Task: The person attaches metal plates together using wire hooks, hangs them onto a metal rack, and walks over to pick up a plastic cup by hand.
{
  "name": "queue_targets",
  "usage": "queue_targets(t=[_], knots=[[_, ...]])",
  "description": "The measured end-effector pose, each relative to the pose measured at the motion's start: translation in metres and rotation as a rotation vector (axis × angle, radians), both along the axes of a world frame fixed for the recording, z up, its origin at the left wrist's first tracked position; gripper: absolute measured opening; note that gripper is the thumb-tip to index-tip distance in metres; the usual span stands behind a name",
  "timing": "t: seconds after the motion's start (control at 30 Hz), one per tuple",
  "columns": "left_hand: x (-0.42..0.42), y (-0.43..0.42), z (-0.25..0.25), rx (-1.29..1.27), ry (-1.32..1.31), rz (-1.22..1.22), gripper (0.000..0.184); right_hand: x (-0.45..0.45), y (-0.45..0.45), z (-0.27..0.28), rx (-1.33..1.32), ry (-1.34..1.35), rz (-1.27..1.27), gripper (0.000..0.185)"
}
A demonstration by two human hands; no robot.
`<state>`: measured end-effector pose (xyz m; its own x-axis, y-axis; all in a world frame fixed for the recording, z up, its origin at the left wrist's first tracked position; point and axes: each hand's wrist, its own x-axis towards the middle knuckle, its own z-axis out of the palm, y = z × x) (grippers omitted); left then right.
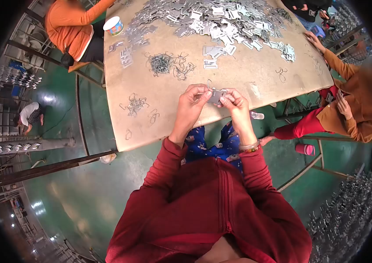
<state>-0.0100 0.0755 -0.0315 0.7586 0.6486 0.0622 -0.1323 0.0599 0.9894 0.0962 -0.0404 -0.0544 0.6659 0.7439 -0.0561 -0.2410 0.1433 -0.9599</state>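
Observation:
Over the table's near edge, my two hands meet at a small flat metal plate [215, 96] with cut-outs. My right hand [237, 106] pinches the plate's right side between thumb and fingers. At its left side my left hand [191, 104] is closed on a thin bent wire hook [209, 82], which sticks up beside the plate. Whether the hook passes through the plate's slot is hidden by my fingertips. Close to my left hand lie a loose tangle of wire hooks [182, 70] and a denser bunch of wire pieces [160, 64].
A large heap of metal plates [225, 26] covers the back of the brown table [151, 127]. More wire hooks [135, 104] lie front left. A tub [113, 26] stands back left. People sit at left [70, 26] and right [348, 101]; another person [311, 8] is back right.

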Motion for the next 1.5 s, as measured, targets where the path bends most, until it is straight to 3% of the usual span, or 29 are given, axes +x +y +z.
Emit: queue_targets(t=[0.27, 0.43, 0.57, 0.6, 0.7, 0.77, 0.97, 1.17, 1.23, 1.3, 1.37, 1.47, 1.5], knots=[[-0.007, -0.007, 0.006, -0.135, 0.054, -0.003, 0.018, -0.016, -0.005, 0.006, 0.08, 0.036, -0.055, 0.014], [-0.009, -0.014, 0.015, -0.343, 0.025, -0.059, 0.017, -0.016, -0.011, 0.003, 0.023, -0.195, -0.081, 0.015], [-0.011, -0.02, 0.017, -0.22, -0.027, 0.007, 0.013, -0.009, -0.019, 0.003, -0.065, -0.303, 0.017, 0.019], [-0.012, -0.019, 0.016, -0.153, -0.037, 0.034, 0.011, -0.006, -0.019, 0.009, 0.051, -0.229, 0.031, 0.021], [-0.017, -0.021, 0.021, 0.006, -0.033, 0.091, 0.009, 0.015, -0.013, 0.009, -0.096, -0.114, -0.054, 0.022], [-0.018, -0.021, 0.021, 0.041, -0.025, 0.096, 0.009, 0.035, 0.012, -0.01, -0.188, -0.565, -0.167, 0.023], [-0.021, -0.024, 0.016, 0.02, -0.035, 0.063, 0.008, 0.094, 0.097, -0.046, -0.341, -1.406, 0.045, 0.025], [-0.022, -0.025, 0.017, -0.002, -0.071, 0.026, 0.006, 0.124, 0.124, -0.025, -0.503, -1.757, 0.395, 0.027], [-0.017, -0.025, 0.013, 0.066, -0.05, 0.046, 0.005, 0.125, 0.13, -0.044, -0.416, -1.728, 0.188, 0.014], [-0.016, -0.022, 0.01, 0.148, -0.004, 0.075, 0.005, 0.114, 0.115, -0.022, -0.313, -1.464, 0.005, 0.02], [-0.011, -0.021, 0.012, 0.226, -0.012, 0.059, 0.006, 0.091, 0.089, 0.012, -0.342, -0.557, 0.001, 0.028], [-0.005, -0.023, 0.001, 0.219, 0.017, 0.026, 0.008, 0.056, 0.046, 0.019, -0.001, 0.092, 0.023, 0.032], [-0.004, -0.022, 0.0, 0.207, 0.012, 0.008, 0.008, 0.049, 0.036, 0.02, 0.011, 0.12, 0.011, 0.031]])
